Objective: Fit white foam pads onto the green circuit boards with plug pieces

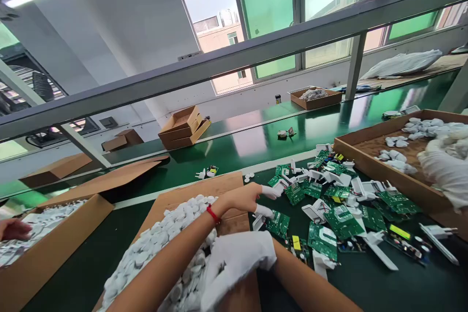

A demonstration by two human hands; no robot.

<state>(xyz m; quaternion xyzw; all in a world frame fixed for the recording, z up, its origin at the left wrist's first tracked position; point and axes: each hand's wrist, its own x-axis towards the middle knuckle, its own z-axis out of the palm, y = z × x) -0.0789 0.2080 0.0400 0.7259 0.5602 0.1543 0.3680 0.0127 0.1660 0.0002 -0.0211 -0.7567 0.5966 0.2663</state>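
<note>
My left hand (pixel 248 198), with white covers on the fingertips and a red band at the wrist, reaches across to the left edge of a heap of green circuit boards (pixel 343 222). Its thumb and finger are apart, close above a white plastic plug part (pixel 258 223). My right hand (pixel 237 263), in a white glove, is bent down over a pile of small round white pieces (pixel 175 234). Its fingers are curled together, and whatever they may hold is hidden. The pile lies on a cardboard sheet (pixel 234 183), partly covered by my left forearm.
At right, another person's gloved hand (pixel 446 170) is over a cardboard tray (pixel 380 168) of white bundles. Another hand (pixel 14 230) rests at a box (pixel 69 236) of white parts at left. Boxes (pixel 183 126) stand beyond the green belt (pixel 252 144); a metal rail (pixel 226 61) crosses above.
</note>
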